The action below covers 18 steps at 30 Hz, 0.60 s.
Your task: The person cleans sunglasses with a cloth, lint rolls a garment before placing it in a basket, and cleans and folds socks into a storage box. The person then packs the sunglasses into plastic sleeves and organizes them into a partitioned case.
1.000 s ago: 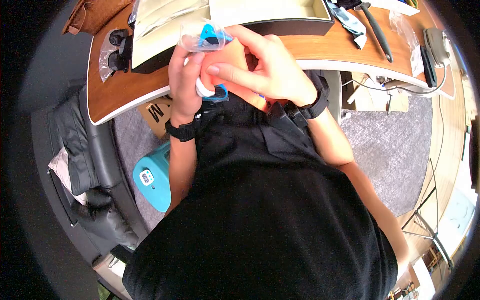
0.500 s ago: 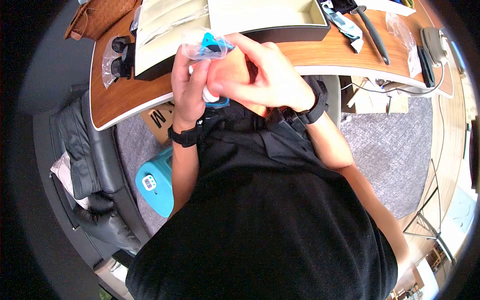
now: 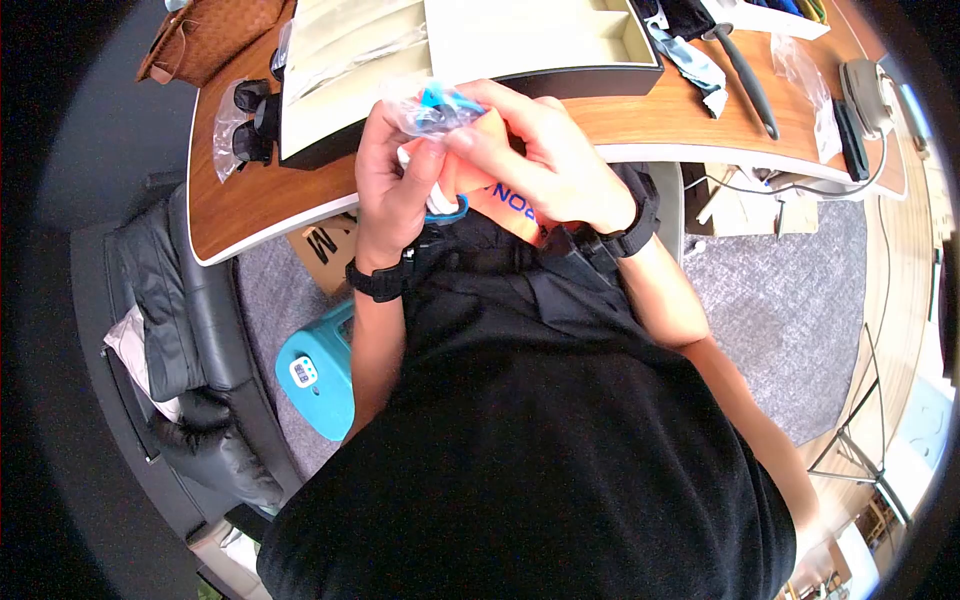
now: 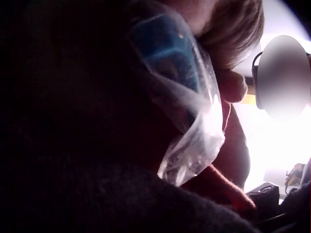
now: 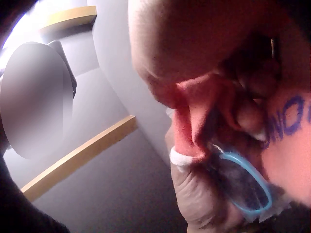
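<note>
Close to the desk's front edge, both hands work on blue-framed glasses partly wrapped in a clear plastic bag. My left hand holds them together with a bunched orange cloth that has a white edge. The right hand pinches the orange cloth against the glasses, thumb over the front. Dark blue letters show on the cloth's hanging end. In the right wrist view one blue rim shows below the cloth. Fingers and cloth hide the middle of the glasses.
An open black box with cream compartments stands on the desk just beyond the hands. Dark sunglasses in plastic lie left of it. To the right are a light blue cloth, a dark rod-like tool and a corded device.
The right thumb has moved up the cloth towards the bagged part of the glasses. The cloth's lower end has turned, so its letters show. Both hands sit slightly lower in the head view.
</note>
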Each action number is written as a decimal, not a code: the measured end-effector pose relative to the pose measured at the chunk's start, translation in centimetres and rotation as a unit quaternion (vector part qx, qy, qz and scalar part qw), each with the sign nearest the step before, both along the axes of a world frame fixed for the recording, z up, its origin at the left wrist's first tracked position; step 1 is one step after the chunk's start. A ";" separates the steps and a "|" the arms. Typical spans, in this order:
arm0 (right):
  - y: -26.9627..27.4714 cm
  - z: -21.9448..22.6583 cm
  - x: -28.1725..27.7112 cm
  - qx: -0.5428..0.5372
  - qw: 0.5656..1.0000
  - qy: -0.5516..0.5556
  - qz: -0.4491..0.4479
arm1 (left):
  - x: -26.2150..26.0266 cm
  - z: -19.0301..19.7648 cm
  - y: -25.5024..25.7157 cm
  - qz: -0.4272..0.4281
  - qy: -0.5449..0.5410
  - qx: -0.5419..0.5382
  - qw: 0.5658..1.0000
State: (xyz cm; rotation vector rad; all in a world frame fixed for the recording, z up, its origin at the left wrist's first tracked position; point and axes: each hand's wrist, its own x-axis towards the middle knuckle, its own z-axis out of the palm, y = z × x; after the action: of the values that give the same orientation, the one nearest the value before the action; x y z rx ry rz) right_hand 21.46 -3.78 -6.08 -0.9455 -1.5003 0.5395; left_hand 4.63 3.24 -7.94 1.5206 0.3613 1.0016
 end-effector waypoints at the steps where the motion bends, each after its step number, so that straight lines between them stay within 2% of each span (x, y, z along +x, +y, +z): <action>1: -0.6 0.9 0.4 -0.135 0.988 0.018 0.069 | -0.1 -0.1 0.2 -0.003 0.001 0.008 1.000; 3: 0.2 -1.4 0.4 -0.076 0.997 -0.032 0.010 | -0.1 -0.2 0.1 0.009 0.019 0.024 0.999; 5: 0.2 -1.5 0.3 -0.089 0.987 0.101 0.084 | -0.3 0.3 0.0 -0.003 0.023 0.027 0.999; 7: 0.2 -1.0 0.0 -0.032 0.995 0.078 0.057 | -0.4 0.5 0.1 -0.011 0.036 0.042 0.998; 8: -0.4 -0.6 0.4 -0.111 0.991 0.049 0.065 | -0.2 0.3 -0.3 -0.005 0.028 0.046 0.999; 9: -0.7 -1.1 0.4 -0.121 0.990 0.039 0.053 | -0.1 0.6 -0.6 0.003 0.020 0.052 0.998; 10: -0.8 -0.5 -0.2 -0.059 0.998 0.025 0.019 | -0.6 1.9 -1.0 0.025 0.103 0.147 0.983; 11: -0.7 0.1 -1.1 0.004 1.000 0.018 -0.007 | -0.5 2.6 -1.3 0.051 0.084 0.210 0.973; 13: -1.0 0.5 -1.0 -0.016 0.999 0.031 -0.005 | -1.1 4.2 -1.6 0.070 0.065 0.261 0.961; 15: -1.9 0.8 -0.6 -0.099 0.994 0.018 -0.043 | -1.6 4.8 -1.4 0.063 0.051 0.295 0.952; 16: -2.2 1.5 -1.1 -0.082 0.994 0.007 -0.066 | -2.2 5.3 -1.6 0.067 0.041 0.264 0.961; 17: -2.5 2.4 -0.9 -0.066 0.988 -0.105 -0.094 | -3.1 6.1 -1.9 0.061 0.030 0.223 0.973; 18: -2.1 2.9 -1.2 -0.031 0.990 -0.104 -0.089 | -3.5 6.1 -1.8 0.090 -0.040 0.171 0.980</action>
State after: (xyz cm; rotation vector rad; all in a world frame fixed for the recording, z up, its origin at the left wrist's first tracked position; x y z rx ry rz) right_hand 20.25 -5.89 -3.20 -1.2011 -1.5711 0.3692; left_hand 1.11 1.41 -1.80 1.7715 0.2823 1.3159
